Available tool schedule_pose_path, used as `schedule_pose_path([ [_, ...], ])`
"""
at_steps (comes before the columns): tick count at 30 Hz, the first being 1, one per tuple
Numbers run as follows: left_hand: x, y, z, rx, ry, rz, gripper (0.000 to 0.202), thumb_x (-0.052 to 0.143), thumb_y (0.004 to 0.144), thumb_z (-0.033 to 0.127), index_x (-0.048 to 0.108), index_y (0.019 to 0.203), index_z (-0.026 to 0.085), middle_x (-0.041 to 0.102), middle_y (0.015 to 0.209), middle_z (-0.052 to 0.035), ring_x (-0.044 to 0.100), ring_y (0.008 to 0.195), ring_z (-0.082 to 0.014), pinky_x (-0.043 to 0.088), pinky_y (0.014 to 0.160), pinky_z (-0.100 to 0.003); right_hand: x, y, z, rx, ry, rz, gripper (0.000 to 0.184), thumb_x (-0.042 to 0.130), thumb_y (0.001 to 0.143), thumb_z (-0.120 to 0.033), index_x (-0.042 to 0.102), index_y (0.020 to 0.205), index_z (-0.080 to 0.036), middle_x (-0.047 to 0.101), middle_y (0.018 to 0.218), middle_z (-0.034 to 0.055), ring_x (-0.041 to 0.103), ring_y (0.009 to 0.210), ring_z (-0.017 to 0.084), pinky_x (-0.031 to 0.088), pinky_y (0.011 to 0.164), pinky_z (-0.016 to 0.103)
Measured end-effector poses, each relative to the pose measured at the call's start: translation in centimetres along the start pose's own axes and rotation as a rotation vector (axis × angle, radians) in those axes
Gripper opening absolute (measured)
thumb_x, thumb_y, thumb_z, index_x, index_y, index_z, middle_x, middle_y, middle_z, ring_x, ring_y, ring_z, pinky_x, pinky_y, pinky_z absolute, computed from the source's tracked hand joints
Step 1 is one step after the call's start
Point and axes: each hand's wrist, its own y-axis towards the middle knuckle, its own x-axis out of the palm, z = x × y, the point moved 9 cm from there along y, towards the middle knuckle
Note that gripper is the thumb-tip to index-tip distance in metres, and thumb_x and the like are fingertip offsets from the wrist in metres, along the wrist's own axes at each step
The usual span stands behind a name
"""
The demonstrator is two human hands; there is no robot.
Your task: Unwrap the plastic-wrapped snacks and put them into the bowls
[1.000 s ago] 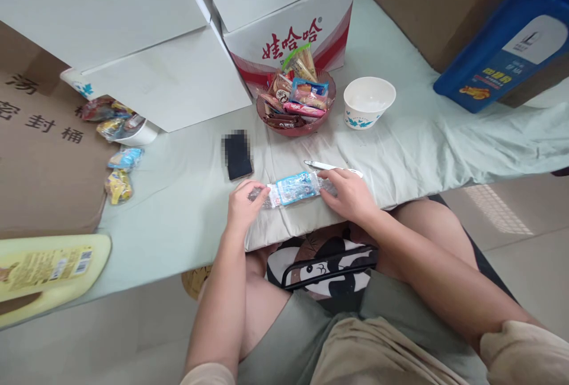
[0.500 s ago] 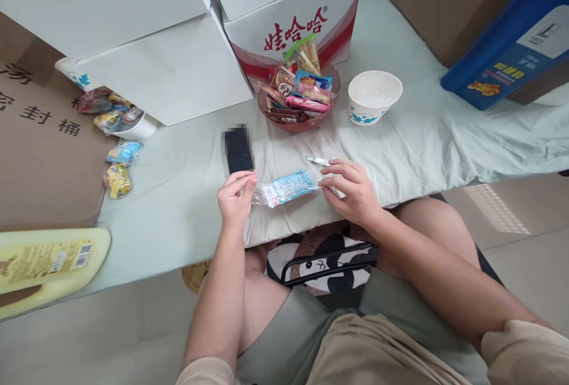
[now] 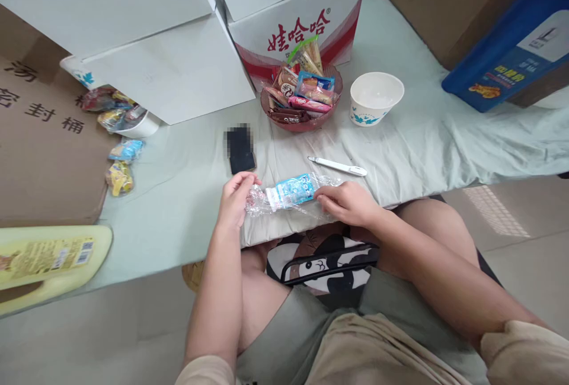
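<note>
A clear plastic bag with a blue-printed packet (image 3: pixel 294 190) in it lies at the table's front edge, between my hands. My left hand (image 3: pixel 235 198) pinches the crinkled left end of the bag. On the other end, my right hand (image 3: pixel 349 202) has its thumb and fingers closed on the plastic beside the blue part. A slim white utility knife (image 3: pixel 340 166) rests on the cloth just beyond my right hand. Past my left hand lies a dark phone (image 3: pixel 241 151).
Behind stand a pink glass bowl (image 3: pixel 302 127) of wrapped snacks and a white paper bowl (image 3: pixel 373 114). White cartons (image 3: pixel 173 77) rise at the back. At left are a cardboard box (image 3: pixel 40 166), loose snack packets (image 3: pixel 120 177) and a yellow jug (image 3: pixel 53 260); a blue container (image 3: pixel 502 65) is at right.
My right hand has moved away from the knife and down onto the bag, so the whole knife now shows. The bag is spread wider and lies slightly lower.
</note>
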Motion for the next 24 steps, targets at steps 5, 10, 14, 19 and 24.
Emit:
schedule_pose_path([
  [5,1.7,-0.4,-0.7,0.008,0.333,-0.193,0.046,0.078,0.068,0.045,0.067,0.102,0.016,0.060,0.069,0.0020,0.052,0.056,-0.0108,0.038,0.053,-0.022,0.4,0.4,0.5,0.155,-0.165,-0.040,0.033,0.049,0.095,-0.028,0.070,0.120,-0.025,0.077,0.101,0.0054,0.070,0.084,0.021,0.041,0.067,0.027],
  [10,3.6,-1.3,0.0,0.178,0.624,-0.380,0.056,0.080,0.066,0.041,0.069,0.115,0.017,0.066,0.090,-0.0023,0.050,0.066,-0.0121,0.042,0.062,-0.026,-0.2,0.3,0.6,0.105,-0.180,0.119,0.047,0.052,0.093,-0.026,0.059,0.140,-0.028,0.066,0.132,0.0051,0.070,0.094,0.022,0.048,0.068,0.029],
  [14,4.1,-1.9,0.2,0.175,0.616,-0.470,0.056,0.078,0.070,0.044,0.067,0.118,0.017,0.068,0.115,-0.0074,0.059,0.083,-0.0165,0.048,0.074,-0.029,-0.4,0.5,0.5,0.059,-0.199,0.243,0.049,0.054,0.092,-0.025,0.057,0.140,-0.027,0.050,0.153,0.0056,0.069,0.105,0.024,0.052,0.066,0.030],
  [19,3.5,-2.1,-0.5,-0.010,0.376,-0.496,0.048,0.070,0.077,0.048,0.064,0.112,0.016,0.069,0.114,-0.0095,0.063,0.078,-0.0152,0.049,0.066,-0.026,-0.3,0.9,0.0,-0.014,-0.192,0.303,0.031,0.051,0.096,-0.029,0.065,0.123,-0.022,0.050,0.153,0.0072,0.069,0.107,0.024,0.054,0.066,0.030],
  [24,3.6,-2.2,-1.4,-0.098,0.416,-0.536,0.052,0.078,0.068,0.037,0.064,0.113,0.016,0.065,0.078,-0.0002,0.056,0.063,-0.0115,0.043,0.057,-0.023,0.0,1.0,-0.2,-0.075,-0.150,0.269,0.032,0.043,0.102,-0.034,0.070,0.115,-0.022,0.068,0.129,0.0075,0.069,0.089,0.018,0.050,0.067,0.029],
])
